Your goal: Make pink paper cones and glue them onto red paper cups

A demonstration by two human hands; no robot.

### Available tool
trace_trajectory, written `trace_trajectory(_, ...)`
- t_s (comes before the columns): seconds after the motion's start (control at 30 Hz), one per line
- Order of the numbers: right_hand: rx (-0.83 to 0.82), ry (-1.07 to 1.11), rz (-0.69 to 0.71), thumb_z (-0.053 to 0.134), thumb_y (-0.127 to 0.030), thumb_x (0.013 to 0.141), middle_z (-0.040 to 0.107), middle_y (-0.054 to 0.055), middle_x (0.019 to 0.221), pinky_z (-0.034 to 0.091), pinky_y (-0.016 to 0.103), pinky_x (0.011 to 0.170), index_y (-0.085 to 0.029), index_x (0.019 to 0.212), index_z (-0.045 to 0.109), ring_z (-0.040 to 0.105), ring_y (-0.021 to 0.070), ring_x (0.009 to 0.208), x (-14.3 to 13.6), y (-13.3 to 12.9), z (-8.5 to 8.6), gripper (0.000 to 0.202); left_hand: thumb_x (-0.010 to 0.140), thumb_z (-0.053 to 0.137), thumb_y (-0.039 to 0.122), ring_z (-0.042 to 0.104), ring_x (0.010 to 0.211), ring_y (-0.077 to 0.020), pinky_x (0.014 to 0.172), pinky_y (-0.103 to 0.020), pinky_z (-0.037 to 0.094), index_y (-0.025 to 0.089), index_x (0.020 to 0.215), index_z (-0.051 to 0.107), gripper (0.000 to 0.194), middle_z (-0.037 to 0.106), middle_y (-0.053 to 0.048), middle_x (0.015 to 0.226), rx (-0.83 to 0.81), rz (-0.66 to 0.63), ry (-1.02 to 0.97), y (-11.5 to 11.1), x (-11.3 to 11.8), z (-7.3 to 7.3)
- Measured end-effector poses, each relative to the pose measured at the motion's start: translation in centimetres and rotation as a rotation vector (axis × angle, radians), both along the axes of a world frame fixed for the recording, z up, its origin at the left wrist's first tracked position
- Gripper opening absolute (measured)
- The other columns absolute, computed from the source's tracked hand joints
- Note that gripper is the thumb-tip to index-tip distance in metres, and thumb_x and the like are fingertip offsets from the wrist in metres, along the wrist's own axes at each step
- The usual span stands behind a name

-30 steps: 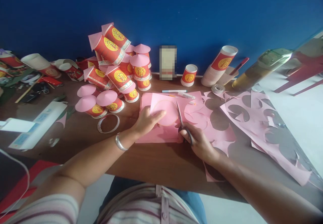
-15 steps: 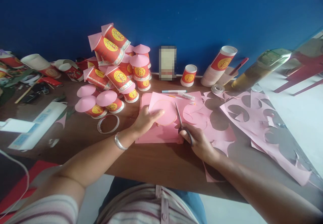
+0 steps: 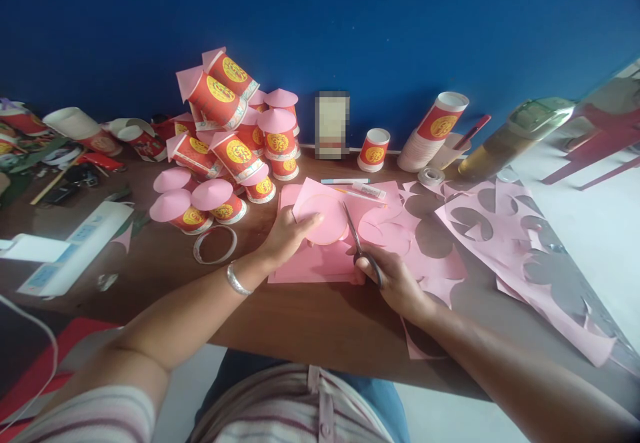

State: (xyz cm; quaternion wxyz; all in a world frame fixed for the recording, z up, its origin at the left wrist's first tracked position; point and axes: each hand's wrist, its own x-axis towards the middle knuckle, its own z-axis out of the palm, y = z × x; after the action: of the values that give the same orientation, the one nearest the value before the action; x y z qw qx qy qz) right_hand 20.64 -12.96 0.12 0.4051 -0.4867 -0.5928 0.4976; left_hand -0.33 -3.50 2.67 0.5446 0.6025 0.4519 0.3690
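Between the thumb and fingers of my left hand is a sheet of pink paper with a circle outlined on it. My right hand grips a pair of scissors by the dark handles. The blades point away from me and lie along the right side of the drawn circle, looking nearly closed. Below both hands rests a stack of pink paper. A white marker and a pen with a blue cap lie just beyond the held sheet.
Red paper cups with pink cone tops are piled at the left. A tape ring lies near my left wrist. Pink offcuts spread over the right side. Further back stand a cup stack, a tape roll and a bottle.
The held pink sheet has turned and shifted slightly left and upward in my left hand. The scissor blades have tipped a little to the left along the circle's edge.
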Motion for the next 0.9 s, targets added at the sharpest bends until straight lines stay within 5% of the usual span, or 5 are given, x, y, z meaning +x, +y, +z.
trace_trajectory(0.2, 0.0, -0.005, 0.012, 0.048, -0.068, 0.097, 0.056, -0.002, 0.063, 0.046, 0.029, 0.062, -0.018, 0.099, 0.063, 0.056, 0.0146, 0.061, 0.06, -0.1, -0.02, 0.052, 0.085, 0.068, 0.043, 0.06, 0.064, -0.0183, 0.059, -0.028, 0.05, 0.015, 0.078, 0.068, 0.03, 0.061, -0.002, 0.062, 0.056, 0.014, 0.014, 0.22, -0.15, -0.2)
trace_trajectory(0.53, -0.007, 0.031, 0.007, 0.05, -0.064, 0.098, 0.054, -0.003, 0.063, 0.047, 0.028, 0.061, -0.018, 0.098, 0.063, 0.057, 0.0137, 0.06, 0.0, -0.11, -0.24, 0.047, 0.086, 0.065, 0.045, 0.05, 0.057, -0.0146, 0.056, -0.027, 0.045, 0.018, 0.062, 0.055, 0.037, 0.049, 0.0, 0.055, 0.042, -0.021, 0.022, 0.33, -0.15, -0.01)
trace_trajectory(0.9, -0.021, 0.051, 0.002, 0.052, -0.065, 0.097, 0.054, -0.003, 0.063, 0.046, 0.029, 0.061, -0.018, 0.097, 0.063, 0.057, 0.0137, 0.059, -0.03, -0.24, -0.35, 0.049, 0.086, 0.066, 0.046, 0.051, 0.055, -0.0139, 0.051, -0.026, 0.041, 0.017, 0.066, 0.057, 0.035, 0.055, -0.001, 0.059, 0.029, 0.025, 0.0, 0.38, 0.12, 0.0)
